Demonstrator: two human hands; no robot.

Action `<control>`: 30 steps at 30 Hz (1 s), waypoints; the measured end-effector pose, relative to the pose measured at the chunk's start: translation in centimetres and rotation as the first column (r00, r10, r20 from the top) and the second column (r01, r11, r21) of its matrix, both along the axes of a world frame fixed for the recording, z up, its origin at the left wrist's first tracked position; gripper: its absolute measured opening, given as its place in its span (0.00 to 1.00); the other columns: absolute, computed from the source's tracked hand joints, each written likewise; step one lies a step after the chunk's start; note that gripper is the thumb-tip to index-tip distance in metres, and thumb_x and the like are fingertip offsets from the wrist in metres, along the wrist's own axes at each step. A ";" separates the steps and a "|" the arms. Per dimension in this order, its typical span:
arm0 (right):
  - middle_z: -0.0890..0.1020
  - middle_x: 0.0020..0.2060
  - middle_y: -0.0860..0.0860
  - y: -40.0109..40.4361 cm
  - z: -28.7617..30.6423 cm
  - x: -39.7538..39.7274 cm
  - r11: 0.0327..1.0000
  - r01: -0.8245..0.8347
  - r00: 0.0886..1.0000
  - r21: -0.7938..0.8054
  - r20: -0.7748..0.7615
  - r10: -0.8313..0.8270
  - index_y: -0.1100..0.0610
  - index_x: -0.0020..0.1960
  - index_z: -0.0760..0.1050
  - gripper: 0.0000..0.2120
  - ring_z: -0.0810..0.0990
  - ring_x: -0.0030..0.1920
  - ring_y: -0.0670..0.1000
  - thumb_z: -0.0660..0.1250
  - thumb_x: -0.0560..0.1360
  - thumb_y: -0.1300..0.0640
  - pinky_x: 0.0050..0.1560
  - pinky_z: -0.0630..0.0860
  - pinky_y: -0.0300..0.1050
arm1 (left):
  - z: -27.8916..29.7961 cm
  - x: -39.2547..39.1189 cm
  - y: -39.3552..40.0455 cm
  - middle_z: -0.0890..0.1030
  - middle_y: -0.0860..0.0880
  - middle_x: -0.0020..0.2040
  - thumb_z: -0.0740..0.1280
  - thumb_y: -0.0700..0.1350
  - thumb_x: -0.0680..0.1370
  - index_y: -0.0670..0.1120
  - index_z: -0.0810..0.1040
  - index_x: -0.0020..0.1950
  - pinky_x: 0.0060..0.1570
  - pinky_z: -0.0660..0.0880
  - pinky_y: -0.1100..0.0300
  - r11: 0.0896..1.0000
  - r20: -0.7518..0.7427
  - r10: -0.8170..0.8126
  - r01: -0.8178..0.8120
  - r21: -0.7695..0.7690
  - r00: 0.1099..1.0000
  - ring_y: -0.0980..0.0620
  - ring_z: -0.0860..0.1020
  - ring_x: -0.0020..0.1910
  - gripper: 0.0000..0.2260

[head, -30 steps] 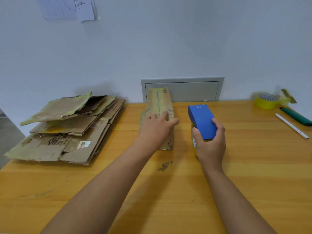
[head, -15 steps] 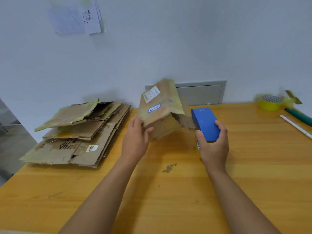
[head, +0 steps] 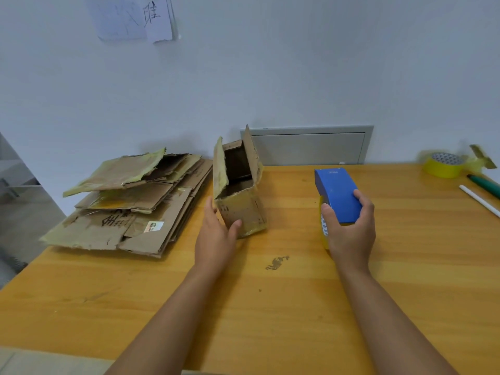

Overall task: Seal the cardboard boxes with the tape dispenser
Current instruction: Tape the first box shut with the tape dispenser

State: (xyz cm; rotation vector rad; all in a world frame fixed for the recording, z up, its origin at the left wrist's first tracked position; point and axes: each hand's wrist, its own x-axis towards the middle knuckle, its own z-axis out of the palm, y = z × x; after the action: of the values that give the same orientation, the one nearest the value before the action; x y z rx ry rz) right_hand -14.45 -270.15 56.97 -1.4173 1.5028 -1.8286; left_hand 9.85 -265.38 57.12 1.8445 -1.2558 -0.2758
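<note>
A small worn cardboard box [head: 240, 209] stands on the wooden table [head: 270, 307] with its top flaps up and its dark inside showing. My left hand [head: 216, 234] grips the box's near left corner, thumb on the front face. To the right, my right hand [head: 349, 228] is closed over a blue tape dispenser [head: 336, 193] that rests on the table, a yellow tape roll visible under it.
A pile of flattened cardboard boxes [head: 130, 204] lies at the table's left. At the far right sit a yellow tape roll [head: 443, 165], a green pen [head: 484, 182] and a white pen [head: 479, 200]. A grey panel [head: 311, 147] is on the wall behind.
The box lay flat under my left hand, was lifted and turned, and now stands upright with its flaps open. My right hand stayed on the dispenser.
</note>
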 end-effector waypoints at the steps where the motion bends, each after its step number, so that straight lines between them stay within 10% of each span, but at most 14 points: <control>1: 0.71 0.61 0.42 0.0 0.0 0.0 1.000 -0.001 1.000 0.000 -0.001 0.001 0.50 0.71 0.68 0.30 0.69 0.59 0.42 0.75 0.73 0.50 0.57 0.70 0.42 | 0.1 -0.1 0.2 0.64 0.50 0.78 0.71 0.54 0.77 0.58 0.45 0.79 0.60 0.75 0.48 0.996 0.004 0.009 -0.009 -0.089 1.000 0.48 0.70 0.71 0.41; 5: 0.72 0.63 0.43 0.1 0.0 0.0 1.000 -0.003 1.000 0.004 -0.003 0.003 0.50 0.71 0.67 0.30 0.70 0.61 0.44 0.75 0.74 0.50 0.59 0.72 0.45 | 1.1 -0.5 0.6 0.53 0.44 0.80 0.71 0.54 0.76 0.66 0.43 0.78 0.36 0.74 0.64 0.949 0.351 -0.013 0.122 -0.291 0.936 0.51 0.77 0.54 0.42; 10: 0.71 0.62 0.43 0.2 0.1 0.0 1.000 0.000 1.000 0.001 -0.003 0.000 0.51 0.71 0.67 0.30 0.70 0.61 0.44 0.75 0.73 0.50 0.60 0.72 0.47 | 3.0 -0.9 -0.9 0.55 0.43 0.80 0.69 0.53 0.79 0.63 0.59 0.77 0.37 0.78 0.56 0.978 0.614 -0.003 0.129 -0.161 0.789 0.42 0.75 0.65 0.30; 17: 0.71 0.61 0.42 0.2 0.3 0.0 1.000 -0.003 1.000 0.011 0.006 0.003 0.50 0.71 0.68 0.30 0.70 0.60 0.44 0.75 0.73 0.49 0.57 0.72 0.45 | 4.0 -0.9 -1.5 0.67 0.43 0.75 0.67 0.45 0.81 0.45 0.76 0.63 0.42 0.80 0.50 0.985 0.624 -0.071 0.152 -0.078 0.779 0.40 0.78 0.58 0.12; 30: 0.71 0.61 0.41 1.3 2.6 -7.8 0.989 0.144 0.990 -0.042 -0.005 -0.144 0.51 0.71 0.68 0.29 0.70 0.59 0.41 0.75 0.74 0.49 0.58 0.71 0.43 | 4.1 -9.8 -4.3 0.74 0.41 0.70 0.70 0.39 0.78 0.39 0.80 0.55 0.38 0.81 0.46 0.891 0.602 -0.204 0.401 -0.211 0.772 0.38 0.80 0.55 0.07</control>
State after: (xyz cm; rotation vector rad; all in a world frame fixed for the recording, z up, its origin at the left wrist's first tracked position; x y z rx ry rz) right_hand -22.26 -268.85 59.52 -1.3688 1.6179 -1.9513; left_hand 0.04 -269.71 61.19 1.4568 -1.8947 0.3341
